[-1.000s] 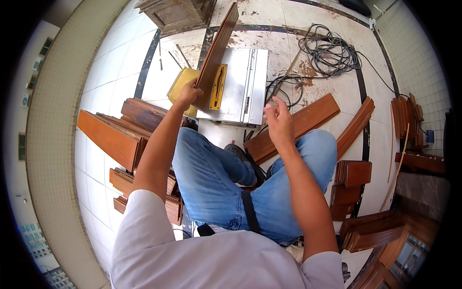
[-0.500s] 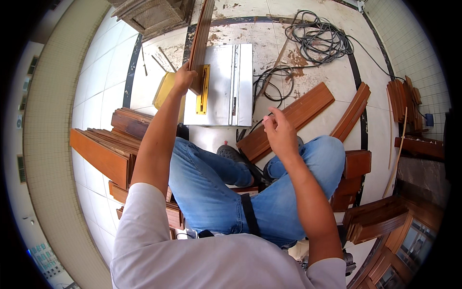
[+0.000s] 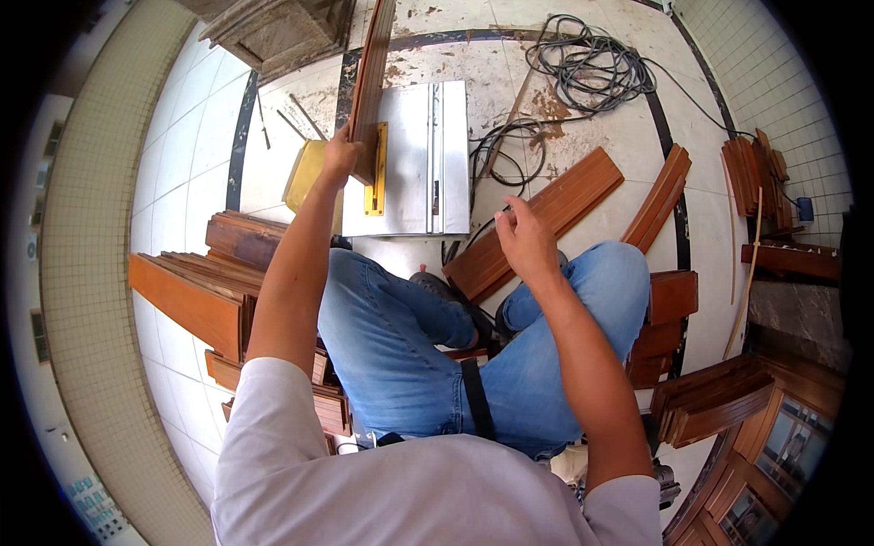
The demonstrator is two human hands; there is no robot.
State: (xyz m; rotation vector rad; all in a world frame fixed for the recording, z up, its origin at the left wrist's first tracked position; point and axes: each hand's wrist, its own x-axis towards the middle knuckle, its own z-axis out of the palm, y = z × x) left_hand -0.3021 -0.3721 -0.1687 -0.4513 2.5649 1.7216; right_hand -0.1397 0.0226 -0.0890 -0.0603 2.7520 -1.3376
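Observation:
My left hand (image 3: 341, 156) is wrapped round the near end of a long reddish-brown wooden board (image 3: 371, 82). The board stands on its edge at the left of a silver table saw top (image 3: 410, 136), beside the yellow insert plate (image 3: 376, 173). Its far end runs out of the top of the view. My right hand (image 3: 526, 241) is raised above my right knee, fingers loosely bent and apart, with nothing in it. Beyond that hand a wide grooved board (image 3: 583, 187) lies slanting on the floor, partly hidden by it.
Stacked boards (image 3: 187, 296) lie at my left, and more boards (image 3: 710, 396) at my right. A narrow board (image 3: 657, 200) rests on the floor. Coiled black cable (image 3: 592, 68) lies beyond the saw. A carved wooden piece (image 3: 282, 41) stands at the far left.
The whole view has shifted slightly left. My left hand keeps its hold on the board. My right hand's fingers have changed pose slightly.

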